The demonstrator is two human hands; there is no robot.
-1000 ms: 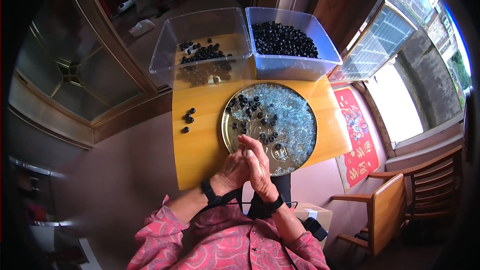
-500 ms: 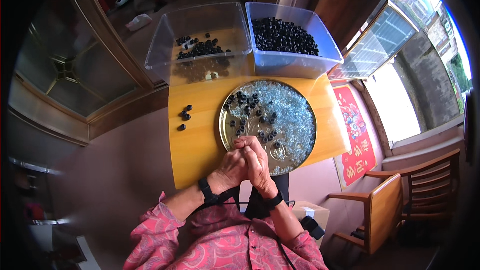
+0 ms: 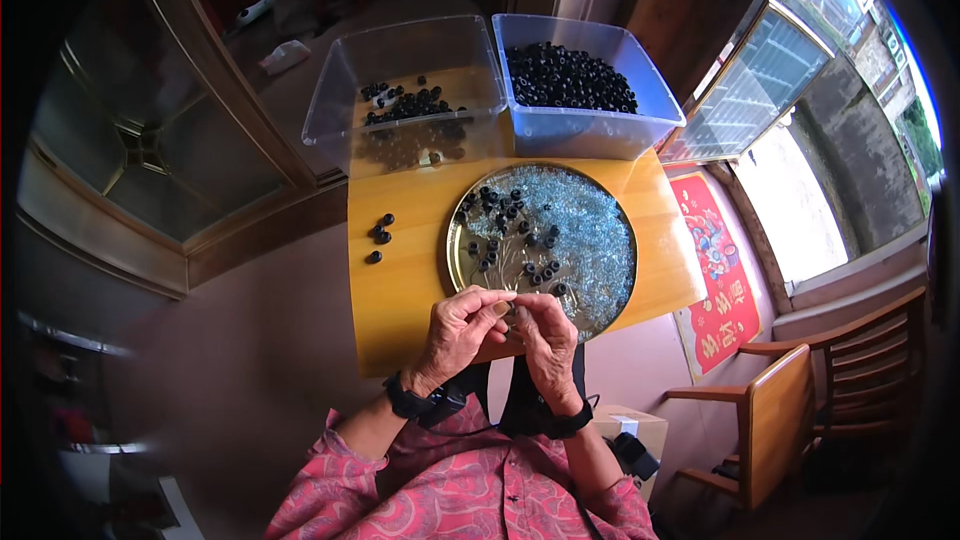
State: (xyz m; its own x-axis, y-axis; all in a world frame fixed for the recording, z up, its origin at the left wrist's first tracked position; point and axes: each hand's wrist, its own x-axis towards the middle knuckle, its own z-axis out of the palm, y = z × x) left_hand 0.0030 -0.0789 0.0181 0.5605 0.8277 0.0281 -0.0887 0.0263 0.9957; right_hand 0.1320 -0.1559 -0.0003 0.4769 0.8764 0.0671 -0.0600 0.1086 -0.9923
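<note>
At the near rim of a round metal tray (image 3: 452, 265), my left hand (image 3: 462, 335) and my right hand (image 3: 547, 340) meet fingertip to fingertip. Both are closed in a pinch. A small dark spot shows between the fingertips, too small and too covered to name. On the tray's right side lies a wide layer of small clear bluish pieces (image 3: 590, 230). Small black ring-shaped pieces (image 3: 490, 200) with holes are scattered over its left and middle.
Several black pieces (image 3: 383, 236) lie on the wooden table (image 3: 400, 310) left of the tray. Behind stand a clear bin (image 3: 330, 90) with some black pieces and a bluish bin (image 3: 590, 130) with many more. A wooden chair (image 3: 775, 420) and a cardboard box (image 3: 640, 430) are at right.
My hands were clasped together over the tray's near edge. Now they have come apart into two pinches that meet at the fingertips, slightly lower. The view has shifted a little.
</note>
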